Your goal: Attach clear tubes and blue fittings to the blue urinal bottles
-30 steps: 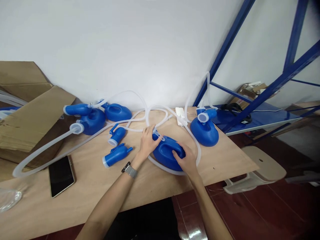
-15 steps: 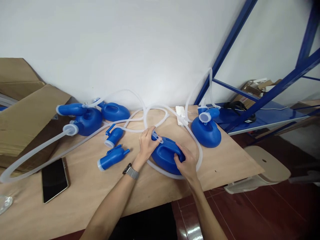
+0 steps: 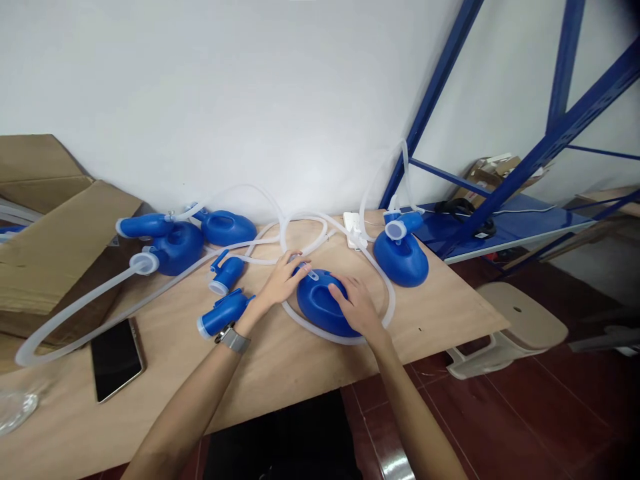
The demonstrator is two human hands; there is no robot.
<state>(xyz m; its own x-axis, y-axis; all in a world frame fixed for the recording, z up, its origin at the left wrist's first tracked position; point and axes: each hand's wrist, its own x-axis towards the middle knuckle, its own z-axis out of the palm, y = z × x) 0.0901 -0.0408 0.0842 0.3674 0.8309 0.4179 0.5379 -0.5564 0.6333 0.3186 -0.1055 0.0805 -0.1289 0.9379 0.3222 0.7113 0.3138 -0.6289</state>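
Observation:
A blue plastic container [image 3: 320, 308] lies on the wooden table [image 3: 300, 367] in front of me. My right hand [image 3: 353, 305] rests on top of it with the fingers curled over its handle. At the container's far-left end, my left hand [image 3: 280, 281] pinches the small clear fitting [image 3: 309, 273]. A clear hose [image 3: 340, 337] loops round the container. Two loose blue spouts [image 3: 223, 313] [image 3: 226, 273] lie just left of my left hand.
Another blue container [image 3: 400, 257] stands at the right; two more [image 3: 175, 243] [image 3: 227, 228] with hoses lie at the back left. A phone [image 3: 116, 357] lies near the left. Cardboard [image 3: 55, 247] sits far left, a beige stool [image 3: 515, 327] and blue racking [image 3: 500, 187] to the right.
My right hand slid from the container's near right side up onto its top. The left hand stays at the fitting. The view shifted slightly.

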